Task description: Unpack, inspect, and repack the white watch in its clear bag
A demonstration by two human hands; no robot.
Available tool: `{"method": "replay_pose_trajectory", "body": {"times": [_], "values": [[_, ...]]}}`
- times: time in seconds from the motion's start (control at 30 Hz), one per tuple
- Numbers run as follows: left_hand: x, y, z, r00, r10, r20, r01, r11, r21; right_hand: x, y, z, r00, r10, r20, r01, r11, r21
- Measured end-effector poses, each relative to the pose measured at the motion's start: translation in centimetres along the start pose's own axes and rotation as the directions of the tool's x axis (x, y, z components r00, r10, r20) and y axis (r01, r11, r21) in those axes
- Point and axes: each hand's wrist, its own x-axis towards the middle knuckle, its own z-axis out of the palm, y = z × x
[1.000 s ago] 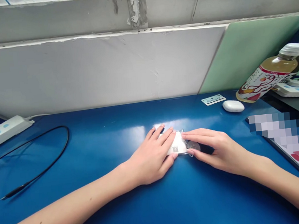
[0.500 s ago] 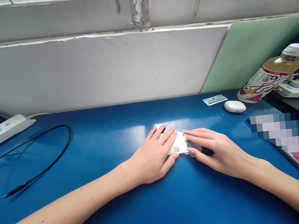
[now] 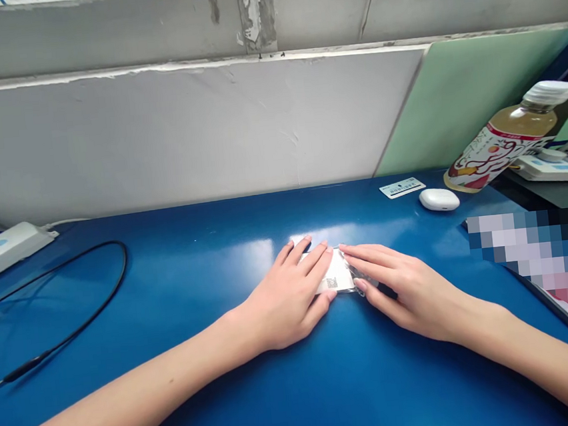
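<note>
A small clear plastic packet with a white card or label inside (image 3: 342,267) lies on the blue table, and a square printed code shows on the white part. My left hand (image 3: 292,292) rests flat over its left portion, fingers spread and pressing down. At the packet's right end is my right hand (image 3: 406,288), its fingertips on the far corner and its thumb on the near one, with the crinkled plastic end between them. Part of that end is hidden under the right fingers.
On the left are a white power strip (image 3: 9,249) and a black cable (image 3: 84,332). A printed card (image 3: 402,188), a white earbud case (image 3: 439,200) and a drink bottle (image 3: 503,145) stand at the back right. A phone (image 3: 546,275), partly pixelated, lies at the right.
The camera view has shifted slightly. My right fingers have moved a little over the packet's right end, and less of the loose plastic shows there. The left hand stays on the packet.
</note>
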Motion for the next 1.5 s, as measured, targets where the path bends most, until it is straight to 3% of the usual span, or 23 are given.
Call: {"method": "replay_pose_trajectory", "body": {"times": [0.37, 0.7, 1.0, 1.27, 1.37, 1.5], "values": [[0.2, 0.1, 0.0, 1.000, 0.004, 0.005, -0.004, 1.000, 0.009, 0.1, -0.4, -0.1, 0.999, -0.030, 0.030, 0.031, 0.999, -0.039], [0.1, 0.1, 0.0, 1.000, -0.002, 0.020, 0.001, 1.000, 0.019, -0.2, -0.3, 0.4, 0.997, 0.070, 0.012, -0.071, 0.997, 0.038], [0.2, 0.0, -0.1, 1.000, 0.018, 0.007, -0.018, 1.000, 0.016, 0.0, -1.1, 0.8, 0.999, -0.031, -0.010, 0.028, 0.983, -0.179], [0.4, 0.1, 0.0, 0.999, 0.040, 0.031, -0.040, 0.999, 0.020, 0.6, -3.3, 1.1, 0.987, -0.150, 0.059, 0.159, 0.852, -0.499], [0.4, 0.1, -0.1, 0.999, 0.046, 0.027, -0.046, 0.999, 0.005, 0.6, -3.5, 1.1, 0.990, -0.123, 0.070, 0.142, 0.864, -0.483], [0.3, 0.0, 0.0, 0.998, 0.053, 0.031, -0.053, 0.999, 0.004, 0.5, -3.0, 0.9, 0.998, -0.020, 0.052, 0.036, 0.945, -0.326]]}}
